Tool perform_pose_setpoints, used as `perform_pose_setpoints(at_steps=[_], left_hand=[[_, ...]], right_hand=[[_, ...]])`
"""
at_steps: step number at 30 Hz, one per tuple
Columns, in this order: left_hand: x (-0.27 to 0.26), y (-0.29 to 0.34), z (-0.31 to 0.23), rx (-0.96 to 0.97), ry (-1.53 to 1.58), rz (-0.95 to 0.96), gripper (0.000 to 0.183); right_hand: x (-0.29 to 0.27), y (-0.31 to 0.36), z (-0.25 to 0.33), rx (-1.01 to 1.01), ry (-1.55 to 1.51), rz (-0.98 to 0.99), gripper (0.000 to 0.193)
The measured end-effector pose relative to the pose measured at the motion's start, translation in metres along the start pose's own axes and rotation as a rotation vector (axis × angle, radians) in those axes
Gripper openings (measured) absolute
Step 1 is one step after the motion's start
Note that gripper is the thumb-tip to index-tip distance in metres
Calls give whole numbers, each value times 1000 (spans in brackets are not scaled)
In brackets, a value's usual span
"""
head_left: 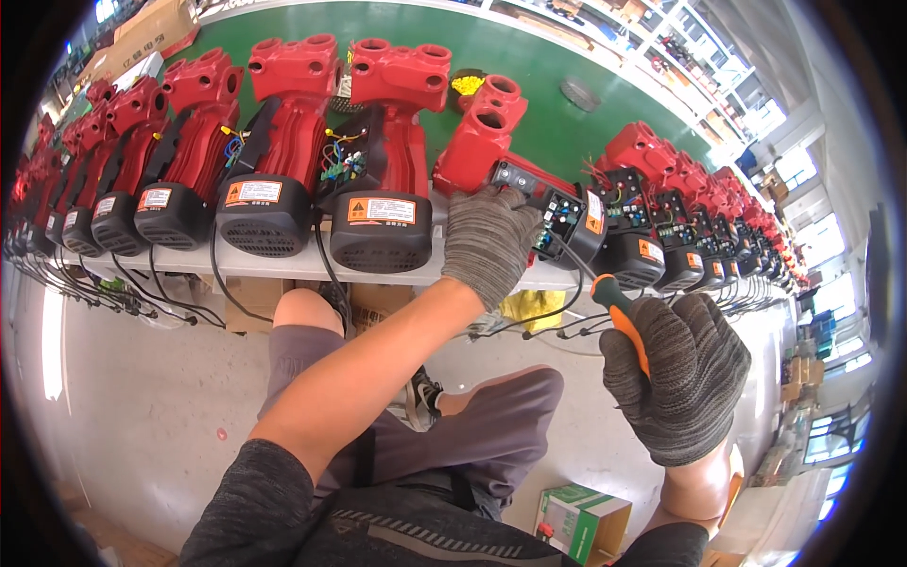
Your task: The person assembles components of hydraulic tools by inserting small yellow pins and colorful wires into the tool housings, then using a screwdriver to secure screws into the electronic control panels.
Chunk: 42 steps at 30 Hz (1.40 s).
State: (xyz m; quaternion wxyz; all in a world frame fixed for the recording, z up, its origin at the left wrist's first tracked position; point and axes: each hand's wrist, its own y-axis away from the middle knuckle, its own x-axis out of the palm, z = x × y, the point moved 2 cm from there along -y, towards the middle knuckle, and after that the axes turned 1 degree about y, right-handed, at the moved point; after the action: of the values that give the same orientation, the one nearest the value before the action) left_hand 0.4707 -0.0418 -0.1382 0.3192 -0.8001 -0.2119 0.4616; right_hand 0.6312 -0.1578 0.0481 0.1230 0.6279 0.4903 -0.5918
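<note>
A red pump with a black motor end (477,151) lies turned on the bench, its wiring box open and a circuit board (559,215) showing. My left hand (491,241), in a grey knit glove, grips the pump beside that box. In my gloved right hand (682,373) is a screwdriver (619,307) with a green and orange handle. Its thin shaft slants up and left to the circuit board; the tip is too small to make out. Just left stands another pump (392,180) with colored wires at its side.
More red pumps (274,142) stand in a row to the left, and others with exposed boards (666,208) run off to the right. Black cables (217,274) hang over the white bench's front edge. Beyond lies a green surface (539,57). A green and white carton (581,524) sits below.
</note>
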Motion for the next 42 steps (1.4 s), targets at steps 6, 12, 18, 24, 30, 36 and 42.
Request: perform_pose_setpoints(at_steps=[6,12,18,24,30,36,42], left_hand=[[-3,3,1,20,91,-25,12],[2,-2,4,22,-33,50,12],[-1,-1,1,4,83,-8,12],[2,1,0,9,60,-110,10],[-2,-1,1,29,48,13,9],[-3,-1,0,43,-78,82,13],[-3,1,2,25,-38,111,17]], right_hand=[[1,3,0,-37,-129,15,41],[5,6,-2,-34,-105,-100,49],[-1,4,-2,-82,-90,-24,43],[-3,3,2,-149,27,113,40],[-1,-3,0,-205,-40,-59,53],[-6,3,3,-194,40,157,49],[-8,-11,6,-207,-24,-28,46]])
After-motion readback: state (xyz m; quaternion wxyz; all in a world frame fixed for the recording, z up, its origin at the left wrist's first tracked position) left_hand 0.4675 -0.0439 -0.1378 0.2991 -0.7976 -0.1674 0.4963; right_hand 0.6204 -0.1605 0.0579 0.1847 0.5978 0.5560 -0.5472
